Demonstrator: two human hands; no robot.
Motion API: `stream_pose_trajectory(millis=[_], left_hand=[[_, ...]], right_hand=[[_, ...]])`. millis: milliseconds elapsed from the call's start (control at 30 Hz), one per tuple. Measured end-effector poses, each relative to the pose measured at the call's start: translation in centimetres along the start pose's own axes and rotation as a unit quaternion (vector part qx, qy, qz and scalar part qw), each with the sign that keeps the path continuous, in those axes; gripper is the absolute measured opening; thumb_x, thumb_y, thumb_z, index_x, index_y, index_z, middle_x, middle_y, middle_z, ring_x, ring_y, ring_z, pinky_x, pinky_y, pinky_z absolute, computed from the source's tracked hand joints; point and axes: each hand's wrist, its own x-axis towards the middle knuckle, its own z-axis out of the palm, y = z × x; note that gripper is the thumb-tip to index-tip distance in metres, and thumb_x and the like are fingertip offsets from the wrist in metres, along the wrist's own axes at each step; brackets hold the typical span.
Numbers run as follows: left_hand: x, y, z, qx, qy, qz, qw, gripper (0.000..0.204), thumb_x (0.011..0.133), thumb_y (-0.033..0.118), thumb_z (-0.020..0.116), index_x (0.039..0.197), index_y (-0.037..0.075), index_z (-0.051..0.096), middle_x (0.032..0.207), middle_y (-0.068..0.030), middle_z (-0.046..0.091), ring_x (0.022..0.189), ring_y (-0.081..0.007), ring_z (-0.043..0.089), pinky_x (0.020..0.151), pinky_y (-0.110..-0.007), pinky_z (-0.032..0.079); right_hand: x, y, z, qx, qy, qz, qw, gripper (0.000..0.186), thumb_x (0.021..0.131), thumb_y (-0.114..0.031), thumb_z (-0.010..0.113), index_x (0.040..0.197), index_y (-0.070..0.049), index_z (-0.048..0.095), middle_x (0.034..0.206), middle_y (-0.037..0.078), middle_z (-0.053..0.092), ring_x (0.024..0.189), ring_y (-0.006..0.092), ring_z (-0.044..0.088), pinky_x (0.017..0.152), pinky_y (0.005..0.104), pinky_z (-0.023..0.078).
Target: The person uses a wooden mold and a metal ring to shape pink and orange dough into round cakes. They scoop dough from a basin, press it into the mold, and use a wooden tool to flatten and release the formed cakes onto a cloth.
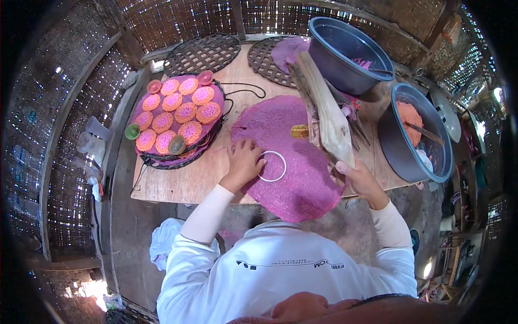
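"Starting nearest: anything past the front of the counter (pixel 189 184)?"

"Yes, the round purple sheet (pixel 305 156), spread on top but drooping over the near edge. Possibly prone to stretching or tearing there, dragged by its own weight."

"And the right hand (pixel 362 182)?"

"Curled at the sheet's right rim, beside the near end of a pale wood piece (pixel 330 116). Gripping sheet or wood, cannot tell. Perhaps a rip, from lifting by that rim alone."

"Left hand (pixel 244 162)?"

"Palm down on the sheet's left part, thumb at the white ring (pixel 285 164). Pinching or merely touching, cannot tell. Likely a shifted ring, from any slip of that thumb."

"Farther, to the left?"

"A round tray (pixel 171 163) of orange-and-pink discs (pixel 185 112), perhaps at risk from a careless elbow."

"Far right?"

"A dark basin (pixel 396 137) with an orange mass (pixel 410 120) inside, then a second basin (pixel 330 60), beyond the wood."
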Motion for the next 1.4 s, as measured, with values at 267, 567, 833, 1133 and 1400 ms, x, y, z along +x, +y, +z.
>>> stream_pose_trajectory(millis=[267, 567, 833, 1133, 1400], left_hand=[[-1.2, -1.9, 0.2, -0.195, 0.091, -0.007, 0.976, 0.055, 0.079, 0.034, 0.062, 0.126, 0.011, 0.047, 0.122, -0.0115, 0.048, 0.120, -0.0296, 0.037, 0.100, -0.046, 0.024], [4.7, 0.6, -13.3, -0.912, 0.066, 0.203, 0.351, 0.064, 0.088, 0.056, 0.039, 0.123, 0.004, 0.048, 0.102, -0.0075, 0.053, 0.101, -0.0256, 0.052, 0.089, -0.036, 0.042], [2.9, -2.1, -8.0, -0.952, 0.097, 0.100, 0.272, 0.041, 0.090, 0.044, 0.046, 0.069, 0.009, 0.048, 0.058, -0.0015, 0.044, 0.059, -0.0156, 0.043, 0.061, -0.031, 0.038], [1.5, -4.6, -5.4, -0.945, 0.135, 0.080, 0.286, 0.038, 0.090, 0.035, 0.043, 0.060, 0.012, 0.044, 0.047, 0.0008, 0.038, 0.046, -0.0132, 0.037, 0.052, -0.027, 0.037], [1.0, -3.5, -3.4, -0.946, 0.164, -0.048, 0.276, 0.035, 0.090, 0.033, 0.042, 0.058, 0.018, 0.038, 0.047, 0.0050, 0.037, 0.049, -0.0121, 0.040, 0.056, -0.027, 0.037]], right_hand=[[0.0, 0.4, 1.3, -0.114, -0.053, 0.061, 0.990, 0.037, 0.084, -0.026, 0.064, 0.111, -0.003, 0.054, 0.079, -0.002, 0.055, 0.067, 0.0051, 0.048, 0.058, 0.0205, 0.040], [2.0, -2.9, 3.6, -0.119, -0.237, 0.151, 0.952, 0.047, 0.088, -0.041, 0.054, 0.115, -0.002, 0.053, 0.086, 0.000, 0.057, 0.069, 0.0068, 0.049, 0.059, 0.0224, 0.042], [6.9, -0.6, 3.2, -0.239, -0.282, 0.274, 0.888, 0.061, 0.087, -0.059, 0.040, 0.086, -0.003, 0.062, 0.063, 0.002, 0.054, 0.053, 0.0102, 0.048, 0.049, 0.0248, 0.039], [8.7, 1.7, 4.9, -0.443, -0.233, 0.133, 0.855, 0.076, 0.080, -0.070, 0.039, 0.083, 0.002, 0.064, 0.059, 0.008, 0.055, 0.056, 0.0181, 0.056, 0.051, 0.0341, 0.042], [8.1, 0.5, 4.1, -0.395, -0.233, 0.231, 0.858, 0.079, 0.077, -0.073, 0.040, 0.068, 0.002, 0.063, 0.052, 0.009, 0.053, 0.049, 0.0189, 0.056, 0.048, 0.0323, 0.044]])
